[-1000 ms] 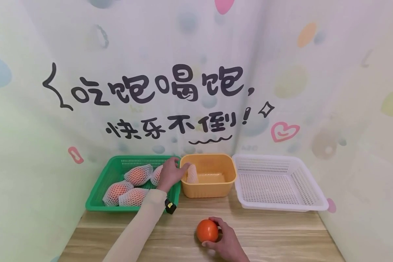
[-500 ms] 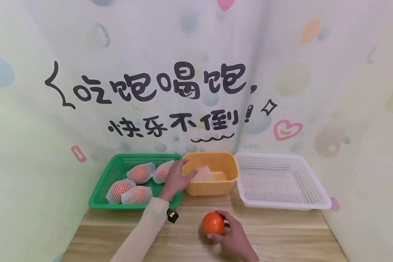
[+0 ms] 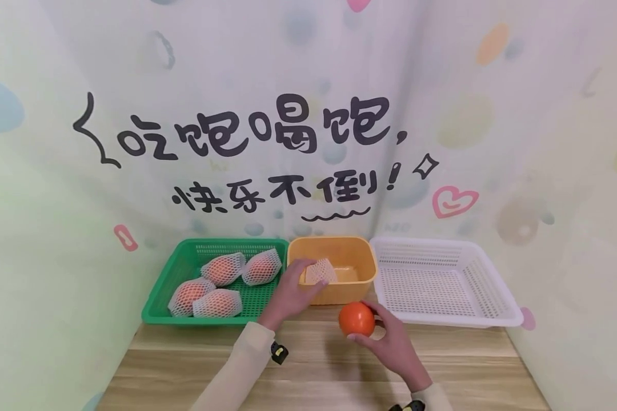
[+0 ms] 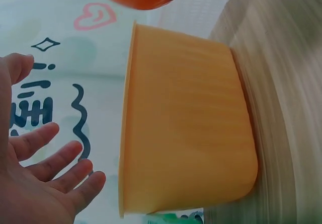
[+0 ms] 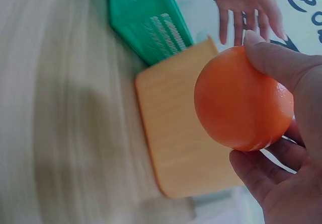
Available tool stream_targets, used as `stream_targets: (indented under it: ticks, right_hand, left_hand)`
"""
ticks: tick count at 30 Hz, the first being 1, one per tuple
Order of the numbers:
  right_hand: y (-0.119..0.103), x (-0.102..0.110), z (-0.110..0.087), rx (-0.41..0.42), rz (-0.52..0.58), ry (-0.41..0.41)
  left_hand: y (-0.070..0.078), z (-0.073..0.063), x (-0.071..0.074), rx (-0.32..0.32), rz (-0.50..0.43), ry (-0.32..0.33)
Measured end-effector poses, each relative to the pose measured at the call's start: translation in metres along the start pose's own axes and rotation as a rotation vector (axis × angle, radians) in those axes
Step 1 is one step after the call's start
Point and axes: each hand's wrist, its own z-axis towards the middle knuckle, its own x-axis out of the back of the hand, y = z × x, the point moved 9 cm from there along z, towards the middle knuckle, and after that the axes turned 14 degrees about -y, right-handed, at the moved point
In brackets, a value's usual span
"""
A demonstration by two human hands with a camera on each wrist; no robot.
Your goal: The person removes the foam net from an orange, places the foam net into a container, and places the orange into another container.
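Observation:
My right hand [image 3: 393, 342] grips a smooth, round orange fruit [image 3: 357, 318] between thumb and fingers. In the head view it is raised over the table, just in front of the yellow bin [image 3: 334, 294]. My left hand [image 3: 297, 294] is at the bin's near left side, its fingers extended and spread. The left wrist view shows nothing in that palm [image 4: 45, 189]. Inside the bin, a white foam net sleeve [image 3: 321, 270] leans on the left, partly hidden by the bin's wall and left hand.
Left of the bin is a green basket [image 3: 159, 299] with several net-wrapped fruits [image 3: 217, 303]. On the right stands a white perforated basket [image 3: 427, 291]. All three containers line the back of the wooden table [image 3: 308, 377], against a printed curtain [image 3: 236, 57].
The right hand has lifted the fruit and carried it forward and right toward the bin. The foam sleeve has dropped into the bin from beside the left hand, which has come back rightward and nearer.

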Motion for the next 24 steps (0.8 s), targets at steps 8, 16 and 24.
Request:
stream_targets:
  ticks: [8, 16, 24]
  right_hand:
    - [-0.007, 0.04, 0.012, 0.026, -0.088, 0.052]
    - [0.006, 0.073, 0.027, -0.027, -0.152, 0.075]
    - [0.018, 0.101, 0.041, -0.068, -0.188, 0.06]
  left_hand:
    - [0.022, -0.008, -0.027, -0.118, 0.036, -0.033]
    - [0.038, -0.011, -0.062, -0.174, 0.091, -0.085]
    - [0.054, 0.002, -0.1, -0.23, 0.138, -0.133]
